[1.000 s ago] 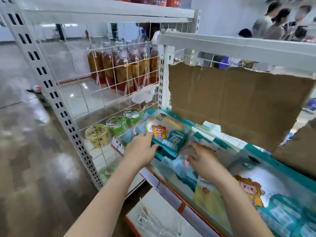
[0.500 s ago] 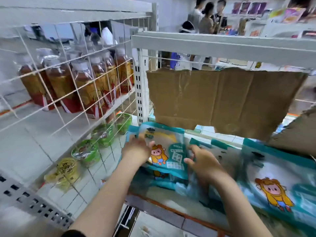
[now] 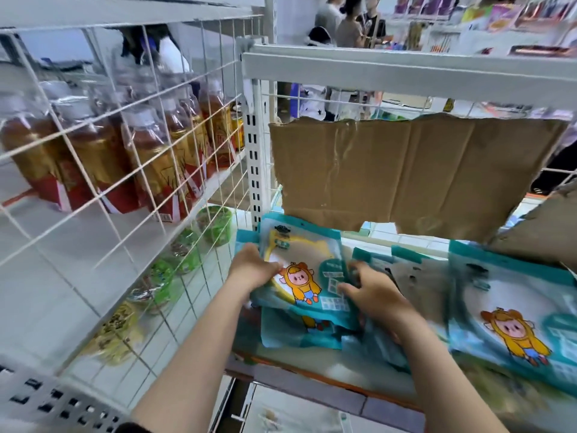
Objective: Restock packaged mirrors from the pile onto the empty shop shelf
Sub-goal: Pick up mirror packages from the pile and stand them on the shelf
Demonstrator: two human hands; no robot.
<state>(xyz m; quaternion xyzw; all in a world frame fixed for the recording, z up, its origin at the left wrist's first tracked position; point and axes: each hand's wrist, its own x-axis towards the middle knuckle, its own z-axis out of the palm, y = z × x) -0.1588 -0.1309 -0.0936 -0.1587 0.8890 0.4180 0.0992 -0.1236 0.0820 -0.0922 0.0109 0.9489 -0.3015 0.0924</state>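
Observation:
A teal packaged mirror (image 3: pixel 307 270) with a yellow cartoon figure lies tilted on top of other teal packs at the left end of the shelf (image 3: pixel 312 375). My left hand (image 3: pixel 251 267) grips its left edge. My right hand (image 3: pixel 371 292) holds its right edge, fingers curled over the pack. Under it lies another pack (image 3: pixel 293 332), partly hidden. More packaged mirrors (image 3: pixel 512 317) lie flat to the right along the shelf, one with the same cartoon figure facing up.
A torn cardboard sheet (image 3: pixel 406 173) hangs at the back of the shelf. A wire grid (image 3: pixel 131 170) on the left separates bottled drinks (image 3: pixel 150 157) and green-lidded cups (image 3: pixel 187 251). An upper shelf board (image 3: pixel 406 70) is overhead. People stand in the background (image 3: pixel 346 23).
The view has moved closer and rightward. Both hands have pushed the top pack further back and left on the shelf, over the packs beneath.

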